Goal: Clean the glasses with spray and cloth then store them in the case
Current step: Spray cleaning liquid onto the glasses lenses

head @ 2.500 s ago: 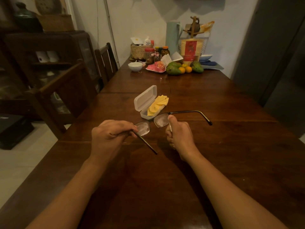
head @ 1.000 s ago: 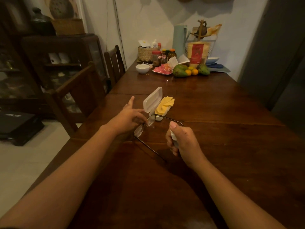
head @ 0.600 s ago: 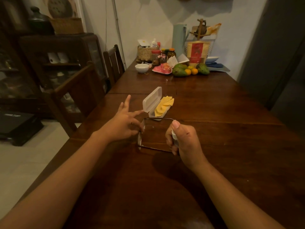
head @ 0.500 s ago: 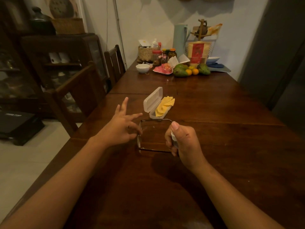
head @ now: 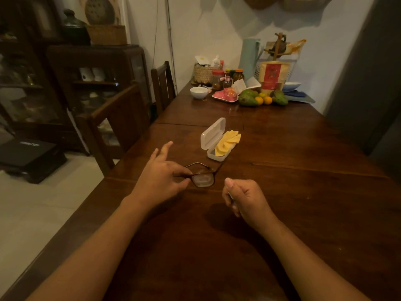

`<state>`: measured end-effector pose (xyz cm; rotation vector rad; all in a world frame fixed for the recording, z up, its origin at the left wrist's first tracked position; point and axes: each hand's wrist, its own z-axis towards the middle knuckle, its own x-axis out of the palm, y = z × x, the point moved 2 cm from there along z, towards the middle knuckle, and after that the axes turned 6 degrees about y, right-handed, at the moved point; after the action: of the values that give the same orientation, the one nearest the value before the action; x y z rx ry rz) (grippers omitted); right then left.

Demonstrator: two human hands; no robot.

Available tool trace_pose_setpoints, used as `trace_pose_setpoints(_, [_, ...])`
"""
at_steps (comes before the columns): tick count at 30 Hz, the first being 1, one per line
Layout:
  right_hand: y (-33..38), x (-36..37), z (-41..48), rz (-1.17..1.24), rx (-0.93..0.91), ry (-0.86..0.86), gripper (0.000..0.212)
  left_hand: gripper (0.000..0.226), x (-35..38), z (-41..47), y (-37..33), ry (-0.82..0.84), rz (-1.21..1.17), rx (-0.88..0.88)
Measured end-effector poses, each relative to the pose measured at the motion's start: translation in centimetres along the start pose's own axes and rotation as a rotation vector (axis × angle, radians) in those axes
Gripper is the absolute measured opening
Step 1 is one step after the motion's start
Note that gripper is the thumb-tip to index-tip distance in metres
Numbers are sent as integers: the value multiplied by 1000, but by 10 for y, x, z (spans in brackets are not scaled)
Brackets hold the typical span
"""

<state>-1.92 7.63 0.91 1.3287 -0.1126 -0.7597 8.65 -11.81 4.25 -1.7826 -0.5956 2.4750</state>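
Dark-framed glasses [head: 202, 179] have turned in the last half second: one misted lens now faces up, low over the worktop [head: 303, 192] middle. Left fingers [head: 183, 170] pinch the frame, the rest spread. Right fingers [head: 235, 208] curl round the spray bottle [head: 231, 197]. I judge that wiping comes next. The yellow cloth [head: 227, 142] lies in the open case [head: 213, 140] just beyond, with nothing between.

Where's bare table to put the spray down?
Bare wood lies right of the right hand gripping the spray and right of the open case, out to the table edge. Crowded: the far end by the fruit, and between left hand, glasses and case.
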Motion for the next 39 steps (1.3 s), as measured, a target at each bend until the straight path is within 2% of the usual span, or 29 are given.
trace_pose_setpoints(3, [-9, -5, 4, -15, 72, -26, 65, 26, 2, -1, -8, -7, -75, -138])
trace_pose_setpoints(9, [-18, -10, 11, -25, 195, -102, 63, 19, 13, 1, -11, -25, -321, -158])
trace_pose_setpoints(17, [-14, -8, 15, -20, 208, -181, 63, 21, 19, 0, -38, -80, -568, -215])
trace_pose_setpoints(28, [-6, -12, 22, 30, 378, -237, 53, 18, 7, -3, -52, -110, -534, -228])
trace_pose_setpoints(39, [-7, -2, 24, 50, 277, -215, 54, 17, 14, -2, -60, -29, -590, -271])
